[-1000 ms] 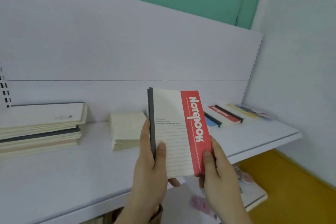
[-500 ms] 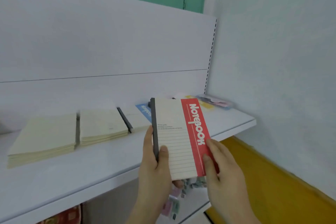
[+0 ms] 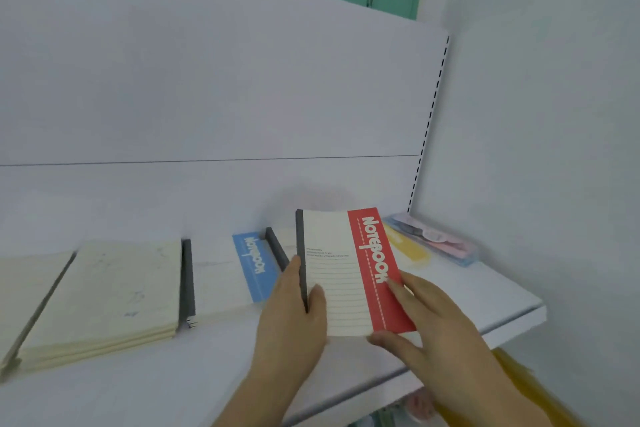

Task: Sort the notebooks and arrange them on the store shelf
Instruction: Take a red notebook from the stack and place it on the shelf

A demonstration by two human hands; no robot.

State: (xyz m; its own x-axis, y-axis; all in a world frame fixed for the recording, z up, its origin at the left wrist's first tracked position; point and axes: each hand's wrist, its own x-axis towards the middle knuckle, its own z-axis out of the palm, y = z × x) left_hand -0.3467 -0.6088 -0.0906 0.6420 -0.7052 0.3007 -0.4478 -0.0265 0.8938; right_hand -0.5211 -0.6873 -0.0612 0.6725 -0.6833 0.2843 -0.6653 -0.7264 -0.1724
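I hold a cream notebook with a red band and a dark spine (image 3: 346,270) low over the white shelf (image 3: 485,302). My left hand (image 3: 291,319) grips its spine edge, thumb on the cover. My right hand (image 3: 422,322) pinches its lower right corner along the red band. Behind it lies a notebook with a blue band (image 3: 239,270), a partly hidden notebook with a yellow band (image 3: 408,246) and a pink and blue pack (image 3: 440,243). A stack of plain cream notebooks (image 3: 114,291) lies to the left.
The shelf's white back panel (image 3: 207,97) rises behind, with a slotted upright (image 3: 429,121) at its right end. A white wall (image 3: 554,114) closes the right side. A yellow floor (image 3: 519,388) and blurred items on a lower shelf (image 3: 419,406) show below.
The view has swung right and closer to the shelf. Both hands have carried the red-banded notebook forward and lower over the shelf, in front of the blue and yellow-banded notebooks.
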